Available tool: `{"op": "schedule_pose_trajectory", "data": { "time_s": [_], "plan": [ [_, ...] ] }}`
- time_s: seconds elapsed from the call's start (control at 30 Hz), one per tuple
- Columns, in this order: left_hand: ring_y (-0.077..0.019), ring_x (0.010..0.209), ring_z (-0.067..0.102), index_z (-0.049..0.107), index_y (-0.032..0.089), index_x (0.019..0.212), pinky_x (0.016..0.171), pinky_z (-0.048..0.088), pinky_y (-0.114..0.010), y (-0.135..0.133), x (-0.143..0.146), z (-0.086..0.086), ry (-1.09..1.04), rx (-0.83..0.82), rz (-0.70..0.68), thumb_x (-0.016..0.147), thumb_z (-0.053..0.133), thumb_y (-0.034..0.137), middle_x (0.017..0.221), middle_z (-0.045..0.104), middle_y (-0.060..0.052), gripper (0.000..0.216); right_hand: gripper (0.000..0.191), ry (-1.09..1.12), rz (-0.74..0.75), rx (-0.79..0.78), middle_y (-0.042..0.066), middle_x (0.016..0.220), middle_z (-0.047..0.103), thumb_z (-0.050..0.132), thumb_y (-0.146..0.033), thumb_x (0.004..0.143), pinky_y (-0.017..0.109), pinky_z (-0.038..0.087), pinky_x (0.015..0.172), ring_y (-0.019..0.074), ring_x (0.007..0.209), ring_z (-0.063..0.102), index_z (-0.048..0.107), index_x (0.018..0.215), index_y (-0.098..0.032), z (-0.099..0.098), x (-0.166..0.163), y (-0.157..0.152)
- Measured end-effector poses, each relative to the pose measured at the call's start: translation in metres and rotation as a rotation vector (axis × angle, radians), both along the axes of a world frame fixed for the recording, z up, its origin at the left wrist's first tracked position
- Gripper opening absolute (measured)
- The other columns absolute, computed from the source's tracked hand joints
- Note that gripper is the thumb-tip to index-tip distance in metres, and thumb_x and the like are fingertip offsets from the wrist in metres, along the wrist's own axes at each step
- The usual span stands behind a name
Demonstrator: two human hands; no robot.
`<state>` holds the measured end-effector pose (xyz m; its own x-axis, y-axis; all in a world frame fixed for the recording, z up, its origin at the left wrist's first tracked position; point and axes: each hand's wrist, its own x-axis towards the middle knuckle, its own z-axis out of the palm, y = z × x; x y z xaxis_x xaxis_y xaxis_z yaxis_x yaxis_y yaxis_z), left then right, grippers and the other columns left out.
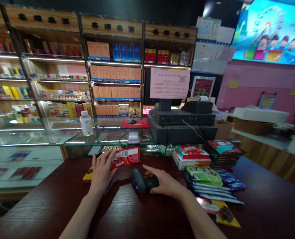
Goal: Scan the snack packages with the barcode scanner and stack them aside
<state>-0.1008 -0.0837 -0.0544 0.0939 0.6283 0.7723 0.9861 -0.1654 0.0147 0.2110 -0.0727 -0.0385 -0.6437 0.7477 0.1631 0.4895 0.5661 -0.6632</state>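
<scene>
My left hand (103, 171) grips a red snack box (126, 156) by its left end, tilted up so that its barcode faces me. Beneath that hand a yellow packet (88, 175) lies on the brown counter, partly covered. In my right hand (166, 182) is a dark barcode scanner (140, 182), held by its handle with the index finger stretched along the top. A small blue light glows on the scanner's head, which points left, just below and apart from the box.
Right of my hands lie stacked red and white boxes (191, 152), a green pouch (204, 176), blue packets (212, 192) and a yellow chocolate packet (224, 212). Ahead are a glass display case (107, 136), a bottle (86, 123) and a cash register (182, 131).
</scene>
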Motion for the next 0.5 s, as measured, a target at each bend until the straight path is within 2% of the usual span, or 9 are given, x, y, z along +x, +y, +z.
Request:
{"op": "schedule_pose_trajectory", "data": {
  "time_s": [0.07, 0.2, 0.3, 0.5],
  "plan": [
    [-0.031, 0.127, 0.048, 0.038, 0.026, 0.148, 0.12, 0.017, -0.061, -0.001, 0.001, 0.002, 0.007, 0.001, -0.014, 0.085, 0.061, 0.019, 0.14, 0.053, -0.01, 0.067, 0.089, 0.066, -0.022, -0.02, 0.005, 0.135, 0.063, 0.079, -0.032, 0.071, 0.045, 0.037, 0.108, 0.0287, 0.123, 0.057, 0.039, 0.15, -0.035, 0.002, -0.001, 0.0],
    [-0.0295, 0.127, 0.049, 0.033, 0.028, 0.151, 0.12, 0.015, -0.06, -0.003, 0.006, 0.006, 0.022, 0.006, -0.048, 0.086, 0.061, 0.019, 0.139, 0.053, -0.01, 0.072, 0.062, 0.361, -0.183, -0.1, 0.01, 0.134, 0.063, 0.061, -0.041, 0.088, 0.041, 0.046, 0.1, 0.0245, 0.116, 0.062, 0.047, 0.146, -0.026, -0.001, -0.008, 0.006],
    [-0.0282, 0.128, 0.049, 0.031, 0.028, 0.152, 0.122, 0.013, -0.059, -0.003, 0.011, 0.006, 0.048, 0.018, -0.078, 0.086, 0.06, 0.017, 0.139, 0.053, -0.009, 0.073, 0.058, 0.524, -0.294, -0.141, 0.011, 0.131, 0.065, 0.056, -0.042, 0.09, 0.039, 0.049, 0.097, 0.0233, 0.11, 0.064, 0.05, 0.144, -0.022, -0.005, -0.017, 0.013],
    [-0.0273, 0.131, 0.048, 0.034, 0.029, 0.15, 0.122, 0.013, -0.058, -0.004, 0.018, 0.006, 0.067, 0.031, -0.137, 0.085, 0.058, 0.014, 0.139, 0.053, -0.01, 0.071, 0.056, 0.576, -0.3, -0.127, 0.009, 0.125, 0.066, 0.056, -0.037, 0.088, 0.039, 0.047, 0.099, 0.0215, 0.104, 0.065, 0.052, 0.142, -0.02, -0.008, -0.032, 0.019]
  ]
}}
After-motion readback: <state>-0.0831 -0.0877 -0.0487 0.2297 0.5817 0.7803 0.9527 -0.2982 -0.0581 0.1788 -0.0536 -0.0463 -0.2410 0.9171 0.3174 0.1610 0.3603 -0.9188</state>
